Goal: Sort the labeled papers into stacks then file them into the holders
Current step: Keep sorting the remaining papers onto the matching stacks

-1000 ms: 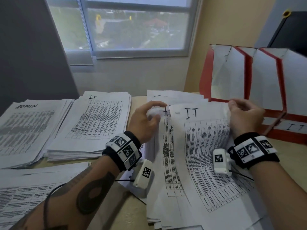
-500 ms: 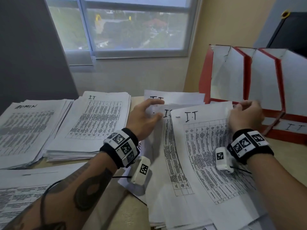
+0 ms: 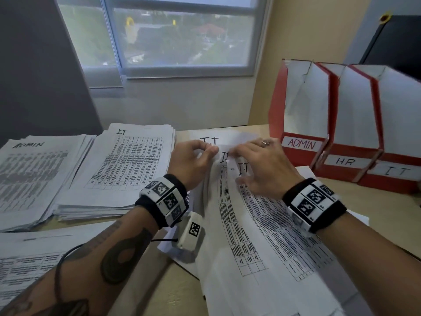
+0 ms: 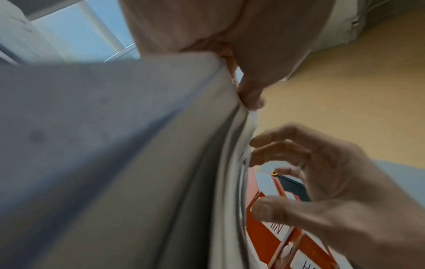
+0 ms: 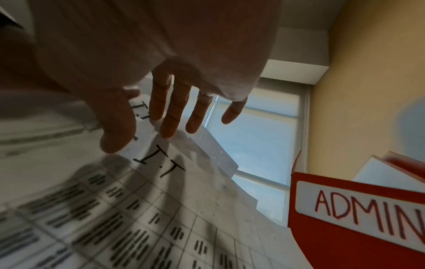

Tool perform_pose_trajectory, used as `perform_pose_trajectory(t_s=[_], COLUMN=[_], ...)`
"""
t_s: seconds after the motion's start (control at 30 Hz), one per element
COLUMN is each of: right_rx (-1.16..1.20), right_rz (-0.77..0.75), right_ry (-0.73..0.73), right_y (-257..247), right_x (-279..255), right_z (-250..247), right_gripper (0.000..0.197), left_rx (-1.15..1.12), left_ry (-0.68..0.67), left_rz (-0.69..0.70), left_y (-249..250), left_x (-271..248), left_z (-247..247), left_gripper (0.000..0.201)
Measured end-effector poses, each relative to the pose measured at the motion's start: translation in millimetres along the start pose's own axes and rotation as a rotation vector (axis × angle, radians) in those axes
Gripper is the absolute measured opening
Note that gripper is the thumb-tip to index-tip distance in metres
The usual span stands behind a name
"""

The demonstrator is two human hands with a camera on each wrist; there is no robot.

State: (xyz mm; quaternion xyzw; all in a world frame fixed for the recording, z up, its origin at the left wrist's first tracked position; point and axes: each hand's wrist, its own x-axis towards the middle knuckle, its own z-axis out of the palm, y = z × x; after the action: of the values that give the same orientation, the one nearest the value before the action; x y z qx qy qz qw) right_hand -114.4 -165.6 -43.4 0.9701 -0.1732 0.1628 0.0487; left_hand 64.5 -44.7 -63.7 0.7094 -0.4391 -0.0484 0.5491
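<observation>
A fanned pile of printed sheets marked IT lies in front of me on the desk. My left hand pinches the top edge of its left sheets; in the left wrist view the thumb presses on the paper edge. My right hand hovers with spread, nearly straight fingers over the top sheet's I.T label, holding nothing. Three red holders stand at the right, labelled ADMIN, HR and IT.
A sorted IT stack and an ADMIN stack lie at the left, with more sheets at the near left. The wall and window are behind the desk. A dark object stands behind the holders.
My right hand left the top sheet's right corner, moved left toward the left hand, and its fingers straightened. My left hand's fingers curled onto the paper edge.
</observation>
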Motion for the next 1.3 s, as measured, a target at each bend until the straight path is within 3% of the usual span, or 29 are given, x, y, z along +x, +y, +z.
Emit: perform_pose_trajectory(t_s=[0.27, 0.37, 0.5, 0.67, 0.8, 0.93, 1.07, 1.13, 1.23, 1.3], right_rx=[0.135, 0.295, 0.248, 0.191, 0.143, 0.212, 0.228, 0.187, 0.237, 0.363], right_rz=[0.099, 0.161, 0.197, 0.243, 0.271, 0.25, 0.244, 0.244, 0.248, 0.222], right_ry=[-0.183, -0.308, -0.517, -0.675, -0.709, -0.691, -0.697, -0.721, -0.67, -0.57], right_y=[0.8, 0.1, -3.6, -3.8, -5.7, -7.1, -14.5, -18.7, -17.6, -13.2], right_x=[12.8, 13.9, 15.7, 31.2, 39.8, 44.1, 55.8, 60.2, 62.0, 59.7], right_z=[12.4, 10.9, 15.4, 22.0, 23.0, 25.5, 27.8, 28.5, 31.8, 31.8], right_gripper=[0.045, 0.064, 0.1, 0.109, 0.093, 0.064, 0.083, 0.082, 0.059, 0.026], left_rx=[-0.141, -0.135, -0.144, -0.154, -0.044, 0.227, 0.381, 0.392, 0.36, 0.331], left_ry=[-0.092, -0.102, -0.117, -0.13, -0.166, -0.32, -0.293, -0.273, -0.25, -0.229], left_rz=[-0.02, -0.055, -0.167, -0.371, -0.443, -0.455, -0.434, -0.432, -0.454, -0.47], left_y=[-2.9, -6.8, -14.3, -24.9, -25.2, -21.6, -21.4, -21.8, -21.2, -24.8], left_x=[-1.7, -3.9, -6.3, -1.4, 4.4, 5.1, 2.9, 1.3, -1.1, 0.2], left_z=[-6.2, -6.6, -5.1, -7.0, -14.8, -25.2, -24.9, -23.4, -24.7, -26.6], left_gripper=[0.022, 0.022, 0.023, 0.022, 0.008, 0.018, 0.024, 0.025, 0.029, 0.036])
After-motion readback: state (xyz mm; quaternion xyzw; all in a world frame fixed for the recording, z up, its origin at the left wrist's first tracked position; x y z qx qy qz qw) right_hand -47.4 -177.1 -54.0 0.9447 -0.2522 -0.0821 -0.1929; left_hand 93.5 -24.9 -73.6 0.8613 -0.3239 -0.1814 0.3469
